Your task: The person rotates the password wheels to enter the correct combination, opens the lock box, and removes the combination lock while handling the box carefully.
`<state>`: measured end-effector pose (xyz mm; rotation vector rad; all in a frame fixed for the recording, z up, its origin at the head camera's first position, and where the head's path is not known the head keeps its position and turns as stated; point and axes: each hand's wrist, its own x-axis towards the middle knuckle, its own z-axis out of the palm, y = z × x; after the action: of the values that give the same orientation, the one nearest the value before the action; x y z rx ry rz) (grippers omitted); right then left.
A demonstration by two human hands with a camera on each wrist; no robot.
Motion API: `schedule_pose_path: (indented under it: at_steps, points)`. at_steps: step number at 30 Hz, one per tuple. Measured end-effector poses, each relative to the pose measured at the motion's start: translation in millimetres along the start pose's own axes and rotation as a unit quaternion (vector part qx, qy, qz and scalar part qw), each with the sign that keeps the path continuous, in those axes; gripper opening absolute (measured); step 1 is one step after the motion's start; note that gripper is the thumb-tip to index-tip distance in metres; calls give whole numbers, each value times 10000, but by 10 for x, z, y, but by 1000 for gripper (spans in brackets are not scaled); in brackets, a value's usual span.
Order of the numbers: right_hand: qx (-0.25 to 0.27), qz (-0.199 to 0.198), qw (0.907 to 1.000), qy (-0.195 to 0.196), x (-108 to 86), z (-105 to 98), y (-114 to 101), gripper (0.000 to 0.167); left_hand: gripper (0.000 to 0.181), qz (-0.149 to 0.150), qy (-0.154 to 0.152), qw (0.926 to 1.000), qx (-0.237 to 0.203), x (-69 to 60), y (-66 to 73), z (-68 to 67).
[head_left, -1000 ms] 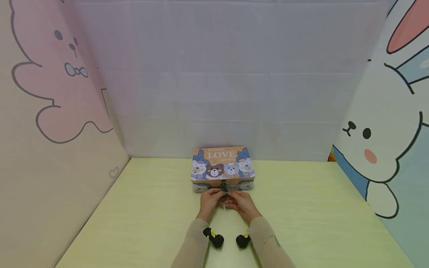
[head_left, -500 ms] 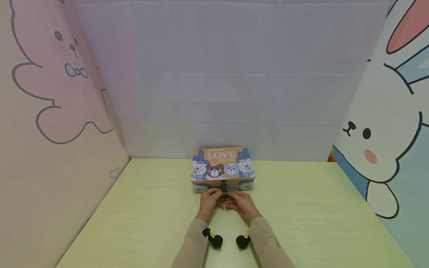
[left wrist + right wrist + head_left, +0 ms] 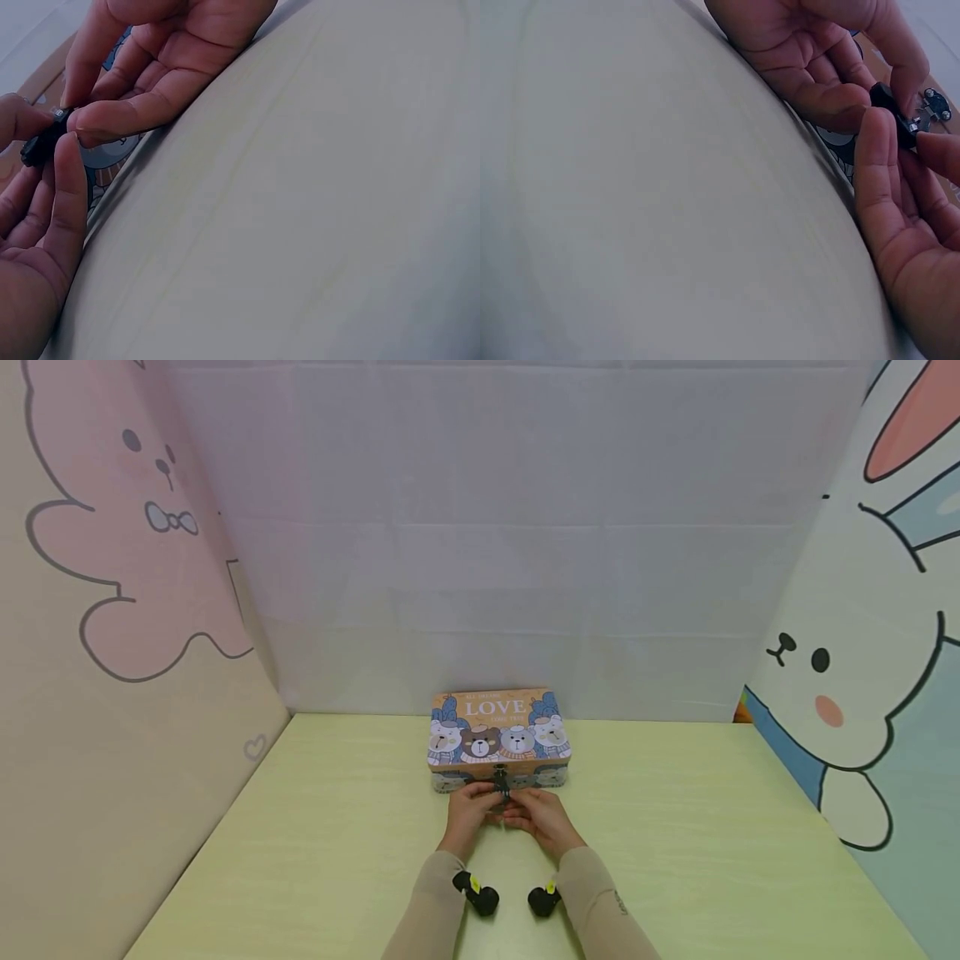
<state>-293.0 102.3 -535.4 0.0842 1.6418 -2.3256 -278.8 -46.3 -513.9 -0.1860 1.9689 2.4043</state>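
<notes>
One of the pair, your left hand (image 3: 465, 818), sits just left of the lower centre of the head view, thumb and fingers pinching a small, black, block-shaped lock with silvery metal parts (image 3: 502, 784). That lock lies between your fingertips, at the front of an orange-brown, rectangular box printed with bears (image 3: 498, 735), right by its silvery metal latch (image 3: 935, 105); whether lock and latch are linked, you cannot tell from here. On the right, your right hand (image 3: 546, 818) pinches the same lock from its own side.
</notes>
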Motion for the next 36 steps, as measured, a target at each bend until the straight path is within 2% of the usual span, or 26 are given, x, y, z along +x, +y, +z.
schedule_pose_path:
  at_steps: [4, 12, 24, 36]
  points:
    - [-40, -11, 10000, 16, -4, -4, 8, 17, 26, -34, 72, 10000, 8, -48, 53, 23]
    - [20, -57, 10000, -7, 5, -15, 37, 16, 25, 57, 127, 9999, 57, -62, 39, 32]
    - [66, -108, 9999, 24, 26, -13, 42, 16, 25, 303, 294, 9981, 454, -127, 117, 73]
    - [20, -86, 10000, -33, 28, -16, 28, 16, 23, 301, 329, 9984, 342, -86, 92, 77]
